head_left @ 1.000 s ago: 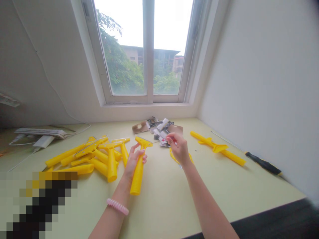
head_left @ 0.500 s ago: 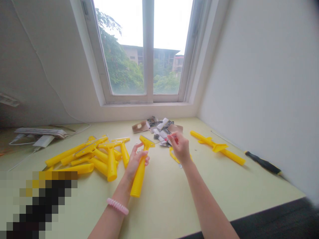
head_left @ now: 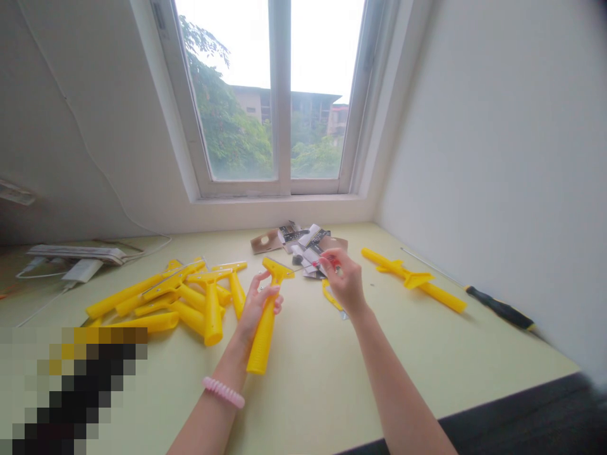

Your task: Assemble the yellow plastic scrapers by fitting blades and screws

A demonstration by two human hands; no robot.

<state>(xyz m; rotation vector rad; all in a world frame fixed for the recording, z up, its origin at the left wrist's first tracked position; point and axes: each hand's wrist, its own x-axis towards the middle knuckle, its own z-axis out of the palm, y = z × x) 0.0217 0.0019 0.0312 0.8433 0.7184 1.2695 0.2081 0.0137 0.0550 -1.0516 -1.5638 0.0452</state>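
My left hand [head_left: 260, 306] is closed around a yellow scraper [head_left: 262, 341], its head up and its handle slanting down toward me. In my right hand [head_left: 345, 278] is a small screwdriver [head_left: 303, 265] with a thin metal shaft and some red at the handle; the fingers hide most of the grip. The shaft points left and its tip meets the right end of the scraper head, though I cannot tell whether it sits in a screw. Partly behind my right hand lies a yellow-handled tool [head_left: 333, 297] with a metal end.
Several yellow scrapers [head_left: 190, 297] lie heaped at left. Printed card packaging [head_left: 310, 243] is piled below the window. Yellow handle pieces [head_left: 412, 278] and a long black-handled screwdriver [head_left: 500, 308] lie by the right wall. A power strip [head_left: 78, 253] with cables sits at the far left.
My right hand has turned slightly about the screwdriver, its fingers shifting on the handle. The scraper in my left hand has barely moved.
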